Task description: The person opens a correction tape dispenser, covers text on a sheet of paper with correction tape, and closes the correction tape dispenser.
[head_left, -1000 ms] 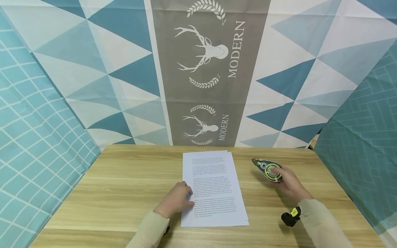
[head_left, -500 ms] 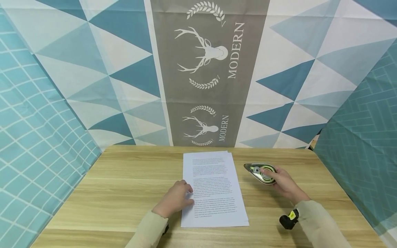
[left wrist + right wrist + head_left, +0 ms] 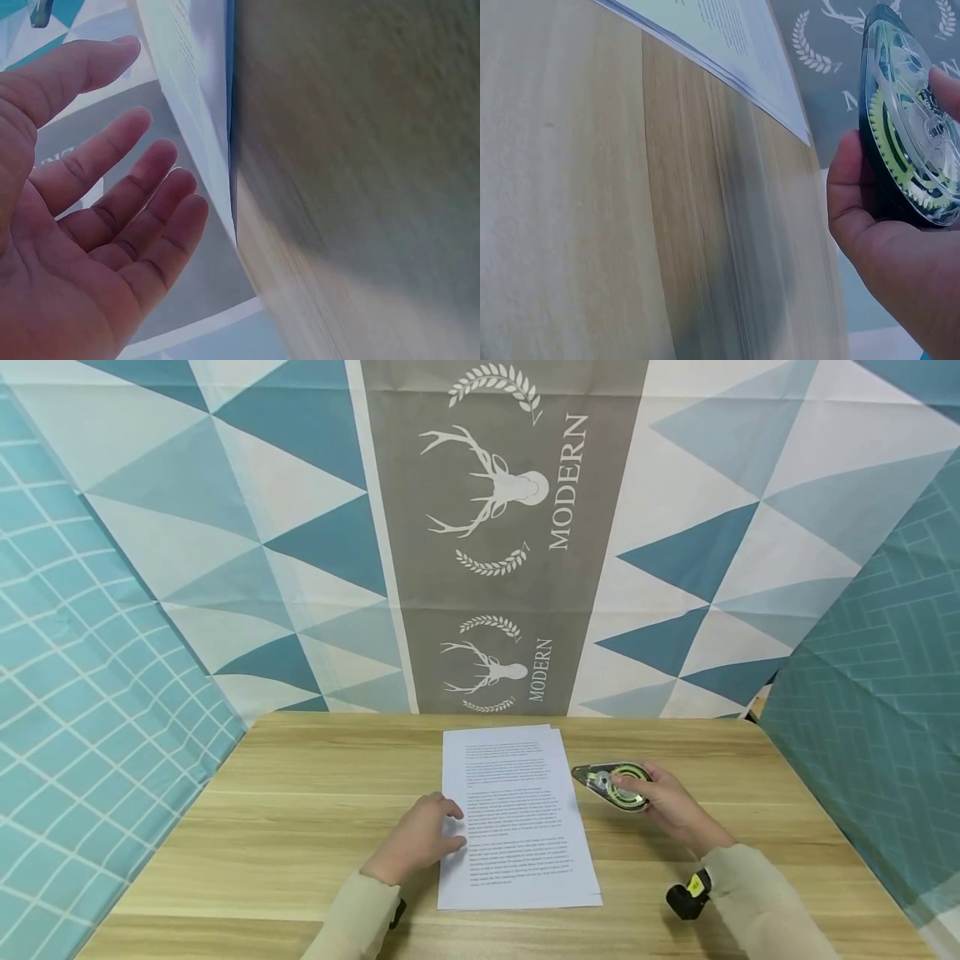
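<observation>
A correction tape dispenser (image 3: 621, 787), clear-bodied with green gears inside, is in my right hand (image 3: 677, 810). Thumb on its top face and fingers beneath, the hand grips its wide end, and the narrow tip points left at the paper's right edge. In the right wrist view the dispenser (image 3: 907, 127) is raised above the table. A stack of printed paper (image 3: 517, 818) lies on the table, its sheets slightly offset. My left hand (image 3: 420, 837) hovers at the stack's left edge, thumb and fingers apart and loosely bent. The left wrist view shows that palm (image 3: 97, 210) holding nothing.
The wood-grain table (image 3: 300, 827) reaches back to a patterned cloth backdrop (image 3: 495, 527) with deer heads on it. Blue cloth walls (image 3: 97, 610) close in the left and right sides. A black wrist camera (image 3: 688, 897) hangs under my right sleeve.
My right hand has carried the correction tape dispenser leftward, to beside the paper's right edge. My left hand has shifted very slightly left; the paper has not moved.
</observation>
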A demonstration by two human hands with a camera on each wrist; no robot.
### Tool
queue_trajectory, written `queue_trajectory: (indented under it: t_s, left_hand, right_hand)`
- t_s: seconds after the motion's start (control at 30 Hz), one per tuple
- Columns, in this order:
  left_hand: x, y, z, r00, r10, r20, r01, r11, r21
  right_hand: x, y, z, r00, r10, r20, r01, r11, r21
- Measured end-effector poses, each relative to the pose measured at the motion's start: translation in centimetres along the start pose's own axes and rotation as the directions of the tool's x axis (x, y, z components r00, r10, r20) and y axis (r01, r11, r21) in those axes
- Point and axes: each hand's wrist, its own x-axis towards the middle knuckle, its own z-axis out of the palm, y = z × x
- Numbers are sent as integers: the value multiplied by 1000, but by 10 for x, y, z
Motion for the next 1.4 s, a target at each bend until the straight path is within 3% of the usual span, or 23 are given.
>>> queue_trajectory:
  t_s: [0.4,0.87,1.17,1.4]
  left_hand:
    - [-3,-5,-4,1000,12,-27,-15,994,-108]
    - [-7,-5,-8,997,-67,-39,55,967,-249]
    - [-7,-2,-6,998,-43,-52,24,949,-314]
    - [-5,9,-8,997,1,-75,-25,949,-314]
  right_hand:
    - [2,3,14,1000,-4,5,4,1000,-4]
    - [1,-1,28,995,-43,91,45,999,-19]
    - [0,-6,38,988,-58,144,66,996,-55]
    - [-1,-8,49,981,-57,188,72,995,-76]
